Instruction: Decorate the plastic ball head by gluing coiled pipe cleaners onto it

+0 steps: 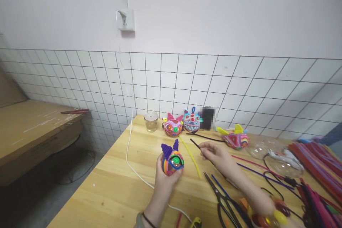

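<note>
My left hand [167, 181] is wrapped round a ball ornament [173, 165] covered in coloured pipe-cleaner coils, with two purple ears and a green swirl on its front. Part of its surface looks clear. To the right, my right hand [216, 153] pinches a short black pipe cleaner [195, 144] whose end points toward the upper left. Between the hands a yellow pipe cleaner [191, 155] lies on the table. Black-handled scissors [220, 196] rest below my right hand, beside a blue pipe cleaner [219, 184].
On the wooden table [117, 185], a pink ornament [173, 127], a blue one [191, 122] and a glass cup [151, 122] stand at the back. Another ornament [236, 140], clear balls [285, 165] and bundled pipe cleaners [317, 171] are at right. A white cable [137, 174] crosses the left.
</note>
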Demonstrator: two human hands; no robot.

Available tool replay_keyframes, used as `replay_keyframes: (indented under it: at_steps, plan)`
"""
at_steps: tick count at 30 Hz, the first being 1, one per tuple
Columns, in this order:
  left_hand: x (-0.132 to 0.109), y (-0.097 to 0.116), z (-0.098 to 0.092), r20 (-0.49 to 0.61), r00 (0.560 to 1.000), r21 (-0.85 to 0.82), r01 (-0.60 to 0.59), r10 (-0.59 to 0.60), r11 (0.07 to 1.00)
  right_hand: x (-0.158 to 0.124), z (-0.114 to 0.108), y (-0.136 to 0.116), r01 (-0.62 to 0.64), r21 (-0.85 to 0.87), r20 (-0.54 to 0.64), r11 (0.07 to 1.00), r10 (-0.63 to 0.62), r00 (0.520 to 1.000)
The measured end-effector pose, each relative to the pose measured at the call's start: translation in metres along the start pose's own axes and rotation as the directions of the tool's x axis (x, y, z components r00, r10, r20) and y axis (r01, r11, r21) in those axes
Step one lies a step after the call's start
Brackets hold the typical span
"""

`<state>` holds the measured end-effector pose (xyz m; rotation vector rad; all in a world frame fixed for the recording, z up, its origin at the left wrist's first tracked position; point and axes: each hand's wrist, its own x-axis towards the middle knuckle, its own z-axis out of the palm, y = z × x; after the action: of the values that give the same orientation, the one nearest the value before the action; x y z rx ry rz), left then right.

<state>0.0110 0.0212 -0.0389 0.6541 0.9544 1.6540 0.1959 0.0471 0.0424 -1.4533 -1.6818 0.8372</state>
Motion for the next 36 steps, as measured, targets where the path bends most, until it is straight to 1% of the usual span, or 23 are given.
replay_keyframes:
  at_steps: [3,5,8,10,11,13,16,20,22,25,33,36]
  plan:
    - [-0.009,0.0,0.004,0.035,0.999,0.0,0.008,-0.008,1.0,-0.041,0.009,-0.011,0.05,0.034,-0.012,0.998,-0.049,0.999]
    - [-0.014,0.0,0.006,0.078,0.997,-0.005,0.013,-0.012,1.0,-0.062,0.022,-0.014,0.125,-0.094,-0.068,0.988,-0.131,0.989]
    - [-0.02,0.003,0.004,0.205,0.976,-0.023,0.08,-0.074,0.997,-0.082,0.043,-0.013,0.282,-0.26,-0.137,0.924,-0.324,0.936]
    - [-0.022,0.007,0.001,0.287,0.948,-0.032,0.155,-0.139,0.987,-0.088,0.054,-0.011,0.345,-0.334,-0.176,0.877,-0.417,0.892]
    - [-0.023,0.008,0.0,0.309,0.938,-0.039,0.181,-0.16,0.983,-0.089,0.059,-0.011,0.364,-0.371,-0.191,0.854,-0.454,0.87]
    - [-0.024,0.01,-0.003,0.32,0.93,-0.061,0.212,-0.182,0.975,-0.09,0.063,-0.011,0.389,-0.437,-0.205,0.811,-0.51,0.835]
    - [-0.025,0.012,-0.003,0.326,0.921,-0.092,0.254,-0.212,0.963,-0.089,0.066,-0.013,0.414,-0.503,-0.195,0.759,-0.566,0.801]
    - [-0.026,0.012,-0.002,0.333,0.916,-0.126,0.277,-0.223,0.953,-0.087,0.068,-0.016,0.425,-0.542,-0.197,0.725,-0.602,0.774]
    - [-0.025,0.012,-0.002,0.314,0.922,-0.122,0.275,-0.225,0.954,-0.088,0.069,-0.018,0.433,-0.556,-0.187,0.71,-0.614,0.767]
    - [-0.025,0.012,-0.002,0.28,0.932,-0.11,0.267,-0.228,0.957,-0.089,0.07,-0.02,0.441,-0.555,-0.155,0.705,-0.609,0.778]
    - [-0.03,0.018,0.002,0.29,0.929,-0.085,0.265,-0.231,0.96,-0.09,0.07,-0.021,0.417,-0.538,-0.119,0.732,-0.556,0.822]
    - [-0.03,0.019,0.003,0.286,0.931,-0.072,0.257,-0.227,0.964,-0.09,0.071,-0.022,0.415,-0.532,-0.126,0.738,-0.553,0.823]
